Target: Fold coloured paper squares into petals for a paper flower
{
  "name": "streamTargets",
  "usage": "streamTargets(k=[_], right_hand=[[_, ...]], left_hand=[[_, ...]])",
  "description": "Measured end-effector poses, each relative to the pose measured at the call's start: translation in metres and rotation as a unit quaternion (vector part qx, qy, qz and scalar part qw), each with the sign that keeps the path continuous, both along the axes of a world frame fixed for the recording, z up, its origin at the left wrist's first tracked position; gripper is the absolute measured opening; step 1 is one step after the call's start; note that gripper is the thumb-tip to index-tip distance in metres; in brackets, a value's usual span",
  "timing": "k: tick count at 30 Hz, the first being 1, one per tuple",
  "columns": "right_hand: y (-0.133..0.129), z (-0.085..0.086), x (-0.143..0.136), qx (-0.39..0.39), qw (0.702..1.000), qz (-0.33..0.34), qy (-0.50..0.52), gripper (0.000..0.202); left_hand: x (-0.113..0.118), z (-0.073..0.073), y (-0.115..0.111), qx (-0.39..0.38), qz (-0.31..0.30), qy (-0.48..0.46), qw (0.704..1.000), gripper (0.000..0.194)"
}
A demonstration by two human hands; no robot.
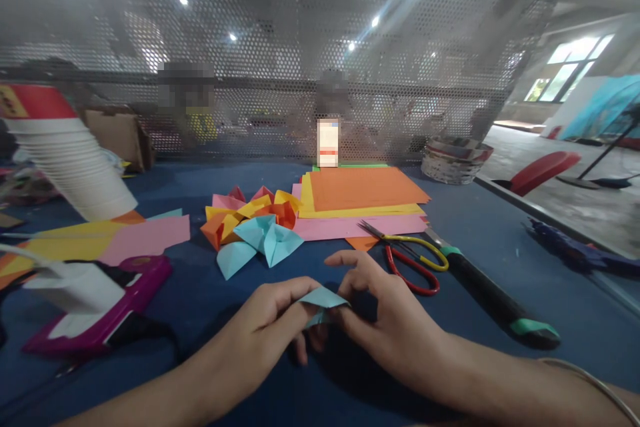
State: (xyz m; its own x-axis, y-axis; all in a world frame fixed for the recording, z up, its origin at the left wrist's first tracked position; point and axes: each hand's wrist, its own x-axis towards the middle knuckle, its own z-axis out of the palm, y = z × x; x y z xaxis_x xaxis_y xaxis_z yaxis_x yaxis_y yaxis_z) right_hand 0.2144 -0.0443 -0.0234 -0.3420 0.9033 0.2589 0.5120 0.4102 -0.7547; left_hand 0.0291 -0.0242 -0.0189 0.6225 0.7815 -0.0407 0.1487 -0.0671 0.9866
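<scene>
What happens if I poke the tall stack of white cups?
The stack of cups would probably tip easily: it's tall, and its foot looks narrower than its top. It's likely light for its size, since it looks like nested paper cups. Lying down, it might roll because its sides are round.

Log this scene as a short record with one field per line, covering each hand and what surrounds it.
Left hand: pinching a small light blue paper
Right hand: at the paper's right end, index finger raised; grip partly hidden
Beyond hands: folded pieces in several colors, beside stacked sheets
Right side: scissors with red and yellow handles; black-handled tool
Left side: purple power strip; leaning cups
Surface: blue table
</scene>
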Motion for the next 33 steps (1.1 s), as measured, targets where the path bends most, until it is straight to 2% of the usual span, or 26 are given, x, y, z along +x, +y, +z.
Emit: streamTargets(k=[6,11,17,19,21,22,25,29,33], right_hand=[[-0.001,-0.001,0.000,0.012,1.000,0.004,0.005,0.041],[-0.005,-0.004,-0.001,0.044,0.999,0.015,-0.008,0.036],[-0.007,-0.006,-0.001,0.024,0.999,0.018,-0.029,0.048],[-0.006,-0.004,-0.001,0.001,0.999,0.007,-0.054,0.034],[-0.005,-0.001,-0.002,-0.005,0.995,0.005,-0.096,0.008],[-0.005,0.001,-0.003,0.001,0.993,0.006,-0.120,0.006],[-0.003,0.003,-0.004,0.026,0.986,0.020,-0.164,0.022],[-0.004,0.004,-0.004,0.038,0.985,0.038,-0.163,0.022],[-0.005,0.004,-0.003,0.030,0.988,0.022,-0.151,0.025]], left_hand=[[0.000,0.001,-0.003,0.030,0.004,0.054,0.998,0.020],[0.000,-0.004,-0.001,0.016,0.005,0.055,0.998,0.020],[-0.002,0.000,-0.004,0.049,0.011,0.064,0.997,0.020],[-0.003,0.002,-0.005,0.066,0.018,0.059,0.996,0.020],[-0.003,0.004,-0.005,0.081,0.025,0.059,0.995,0.019],[-0.004,0.005,-0.006,0.086,0.026,0.061,0.994,0.018],[-0.004,0.005,-0.007,0.099,0.027,0.061,0.993,0.018],[-0.005,0.004,-0.007,0.118,0.022,0.069,0.990,0.019],[-0.005,0.003,-0.005,0.119,0.011,0.118,0.986,0.027]])
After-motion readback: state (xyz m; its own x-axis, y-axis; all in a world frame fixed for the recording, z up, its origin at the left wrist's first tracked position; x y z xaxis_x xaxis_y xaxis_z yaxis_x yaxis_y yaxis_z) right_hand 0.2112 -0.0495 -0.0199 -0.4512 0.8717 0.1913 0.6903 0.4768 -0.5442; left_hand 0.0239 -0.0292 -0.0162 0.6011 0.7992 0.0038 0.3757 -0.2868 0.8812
